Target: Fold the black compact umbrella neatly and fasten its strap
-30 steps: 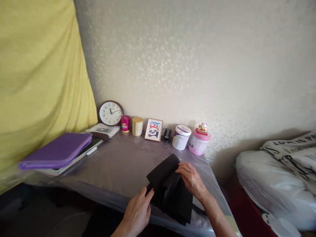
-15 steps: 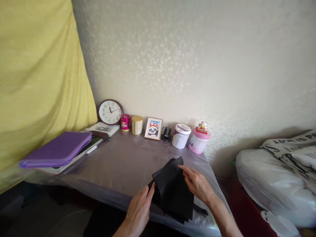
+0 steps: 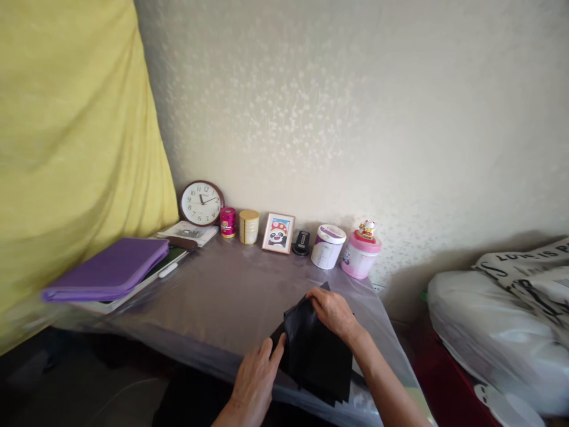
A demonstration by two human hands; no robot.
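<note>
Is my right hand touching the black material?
Touching. The head view shows your right hand with fingers bent over the black material near its upper edge.

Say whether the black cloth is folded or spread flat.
Folded, at least partly: the black cloth shows overlapping layers and a curled flap at its left.

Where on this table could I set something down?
The table is bare between the purple folder and black fabric, up to the picture frame. The back is crowded from clock to pink tub; so is the near right.
</note>
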